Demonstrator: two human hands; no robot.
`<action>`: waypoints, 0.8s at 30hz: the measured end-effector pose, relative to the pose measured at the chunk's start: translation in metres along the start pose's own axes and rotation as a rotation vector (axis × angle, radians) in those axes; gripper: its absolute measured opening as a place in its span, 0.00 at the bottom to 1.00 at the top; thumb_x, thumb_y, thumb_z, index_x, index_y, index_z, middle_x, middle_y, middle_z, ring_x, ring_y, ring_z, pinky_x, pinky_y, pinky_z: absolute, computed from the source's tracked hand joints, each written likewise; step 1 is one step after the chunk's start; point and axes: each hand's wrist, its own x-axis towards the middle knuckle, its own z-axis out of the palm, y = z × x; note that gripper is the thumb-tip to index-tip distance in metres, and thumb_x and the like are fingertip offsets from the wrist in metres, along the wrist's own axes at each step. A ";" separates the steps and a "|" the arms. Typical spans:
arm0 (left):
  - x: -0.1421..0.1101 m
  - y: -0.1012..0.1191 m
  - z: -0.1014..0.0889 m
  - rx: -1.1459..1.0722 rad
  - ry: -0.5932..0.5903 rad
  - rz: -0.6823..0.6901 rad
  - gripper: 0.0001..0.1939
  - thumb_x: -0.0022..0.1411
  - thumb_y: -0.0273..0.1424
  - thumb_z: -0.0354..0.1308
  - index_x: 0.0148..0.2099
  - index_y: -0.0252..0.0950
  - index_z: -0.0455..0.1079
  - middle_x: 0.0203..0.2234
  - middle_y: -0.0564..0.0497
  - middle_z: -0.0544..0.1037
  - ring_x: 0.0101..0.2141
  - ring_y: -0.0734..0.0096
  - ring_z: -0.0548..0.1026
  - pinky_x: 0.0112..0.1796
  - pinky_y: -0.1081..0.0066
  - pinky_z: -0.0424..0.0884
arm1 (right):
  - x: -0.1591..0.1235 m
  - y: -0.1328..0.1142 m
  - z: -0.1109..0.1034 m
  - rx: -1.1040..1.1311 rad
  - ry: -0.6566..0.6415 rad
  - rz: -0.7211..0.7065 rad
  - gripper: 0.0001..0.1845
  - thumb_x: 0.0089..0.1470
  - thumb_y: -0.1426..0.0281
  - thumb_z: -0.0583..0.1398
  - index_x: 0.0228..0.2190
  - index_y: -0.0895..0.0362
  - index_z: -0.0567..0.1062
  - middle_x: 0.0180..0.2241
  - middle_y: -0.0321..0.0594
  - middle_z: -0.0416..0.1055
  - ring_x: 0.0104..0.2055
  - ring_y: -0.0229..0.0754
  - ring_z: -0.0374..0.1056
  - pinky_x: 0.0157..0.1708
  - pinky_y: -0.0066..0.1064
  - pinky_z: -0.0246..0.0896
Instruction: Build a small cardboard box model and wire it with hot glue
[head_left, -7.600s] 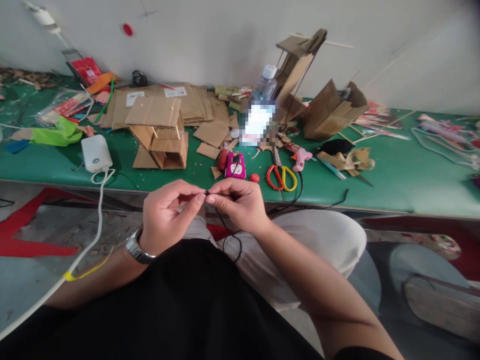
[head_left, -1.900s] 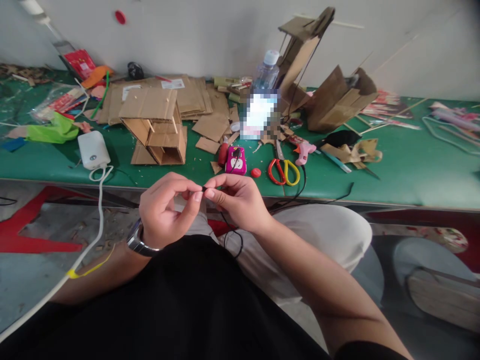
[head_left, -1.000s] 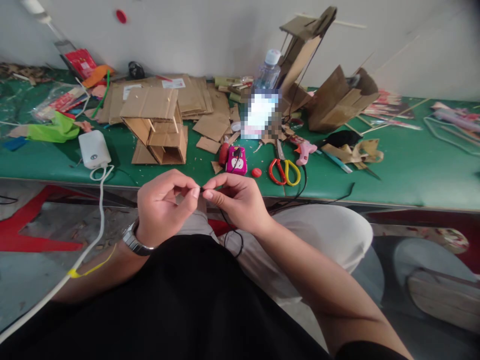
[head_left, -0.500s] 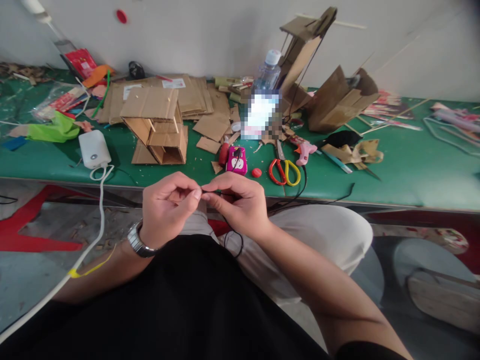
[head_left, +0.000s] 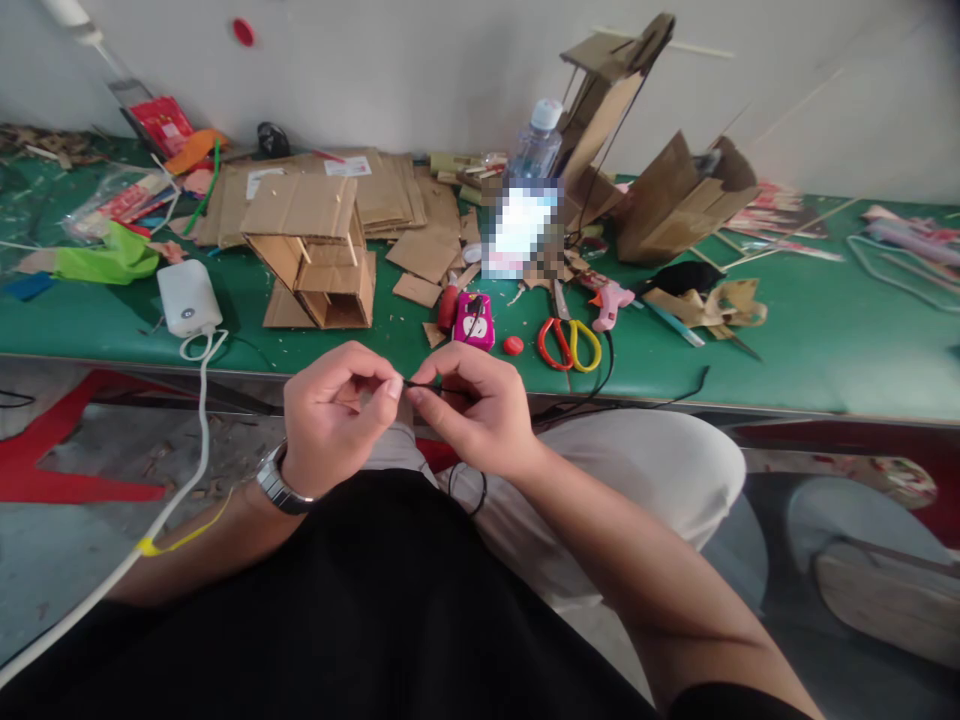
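Observation:
Thumb and forefinger of my left hand are pinched on the end of a thin black cord. My right hand grips the same cord a little to the right, its fingertips slightly apart from the left ones. A loop of cord hangs below my right hand over my lap. Both hands are just in front of the table edge. Beyond them lie a magenta box with a white face print, a red cap, scissors with red and yellow handles and a pink glue gun.
The green table carries a cardboard model, flat cardboard sheets, a plastic bottle and a brown paper bag. A white power bank trails a white cable across my left forearm.
My right hand has shifted slightly left, and a small gap with cord showing has opened between the fingertips. The things on the table have not moved.

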 end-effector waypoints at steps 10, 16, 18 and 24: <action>0.000 -0.002 0.000 -0.017 -0.021 -0.019 0.06 0.66 0.25 0.64 0.35 0.36 0.73 0.28 0.54 0.76 0.27 0.79 0.70 0.28 0.76 0.66 | 0.000 0.004 0.000 0.017 -0.001 -0.023 0.09 0.60 0.65 0.71 0.40 0.57 0.82 0.35 0.41 0.79 0.32 0.36 0.71 0.27 0.27 0.64; 0.000 -0.002 0.000 -0.025 -0.032 -0.045 0.06 0.67 0.25 0.63 0.34 0.36 0.72 0.27 0.55 0.75 0.26 0.79 0.69 0.27 0.76 0.65 | 0.000 0.003 0.000 -0.034 0.001 -0.010 0.05 0.63 0.67 0.68 0.38 0.57 0.82 0.34 0.40 0.80 0.29 0.35 0.68 0.26 0.28 0.62; 0.000 -0.002 -0.001 -0.017 -0.025 -0.046 0.06 0.67 0.25 0.62 0.34 0.36 0.72 0.26 0.55 0.74 0.26 0.79 0.68 0.27 0.76 0.64 | 0.000 0.003 0.000 -0.033 -0.001 -0.008 0.05 0.62 0.67 0.68 0.38 0.57 0.82 0.34 0.40 0.79 0.27 0.35 0.66 0.25 0.28 0.60; 0.002 -0.004 -0.001 0.009 0.009 -0.048 0.07 0.67 0.27 0.61 0.34 0.37 0.72 0.26 0.54 0.75 0.27 0.76 0.70 0.28 0.74 0.65 | 0.000 0.006 -0.002 -0.033 0.006 -0.005 0.07 0.64 0.66 0.67 0.40 0.57 0.83 0.31 0.39 0.78 0.30 0.36 0.68 0.29 0.29 0.64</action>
